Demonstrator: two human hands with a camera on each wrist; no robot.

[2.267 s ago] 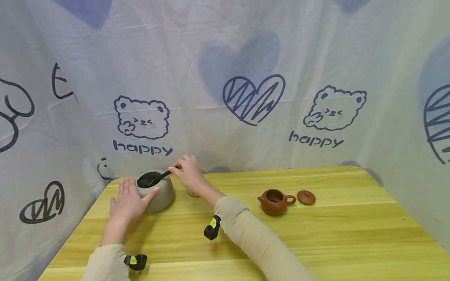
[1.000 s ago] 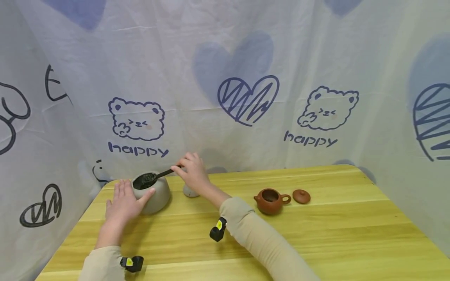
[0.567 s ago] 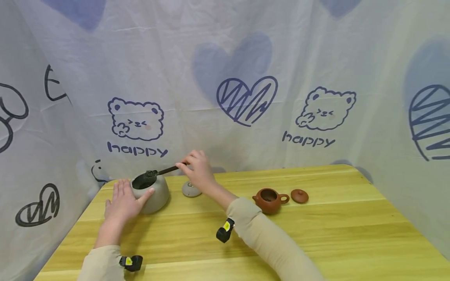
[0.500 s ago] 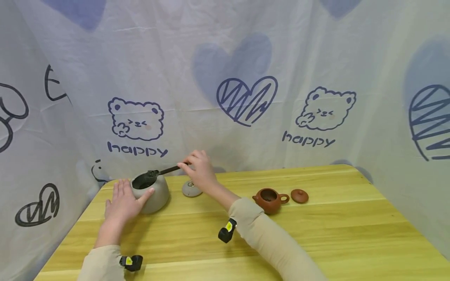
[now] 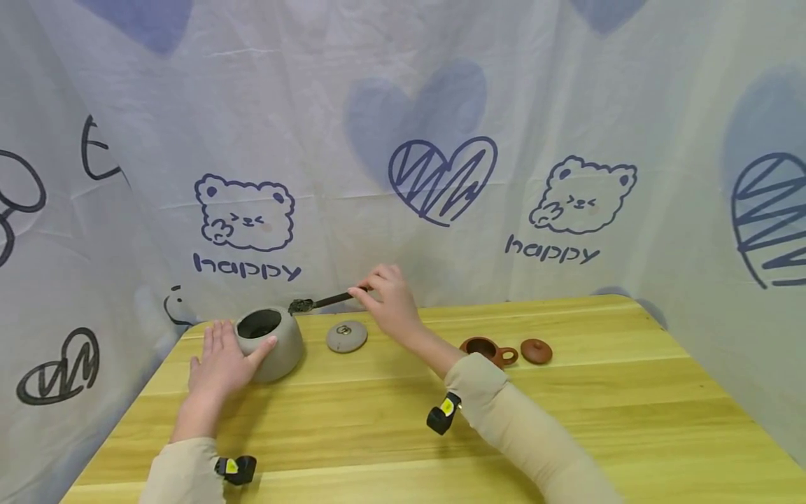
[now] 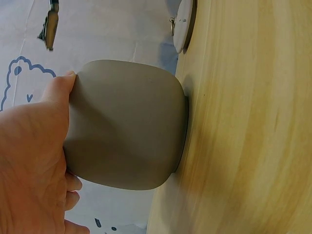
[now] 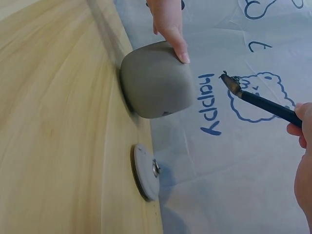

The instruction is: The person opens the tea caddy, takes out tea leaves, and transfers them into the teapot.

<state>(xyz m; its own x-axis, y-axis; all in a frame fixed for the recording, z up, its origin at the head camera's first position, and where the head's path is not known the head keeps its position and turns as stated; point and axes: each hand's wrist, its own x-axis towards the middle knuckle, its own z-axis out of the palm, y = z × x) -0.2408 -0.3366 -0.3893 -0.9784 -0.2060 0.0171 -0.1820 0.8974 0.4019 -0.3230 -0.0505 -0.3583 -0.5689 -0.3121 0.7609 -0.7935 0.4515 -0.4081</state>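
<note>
My left hand (image 5: pixel 220 360) holds the side of a round grey tea jar (image 5: pixel 281 353), fingers along its left side and thumb across its near side. The jar stands upright and uncovered, with dark contents inside. Between thumb and fingers, my right hand (image 5: pixel 397 308) pinches the end of a dark tea scoop (image 5: pixel 332 299). Dark leaves are heaped on the scoop's head, just right of the jar's mouth and above it. In the right wrist view the scoop (image 7: pixel 265 104) is clearly apart from the jar (image 7: pixel 158 80).
The grey jar lid (image 5: pixel 346 337) with a metal ring lies right of the jar. A reddish-brown teapot (image 5: pixel 496 353), uncovered and partly behind my right forearm, stands farther right, with its lid (image 5: pixel 536 351) beside it. A patterned curtain (image 5: pixel 352 140) rises behind the wooden table (image 5: pixel 352 434).
The scoop, first dipped in the jar, has come up loaded with leaves and moved right past the rim. My right hand has travelled right, uncovering the grey lid. My left hand stays on the jar.
</note>
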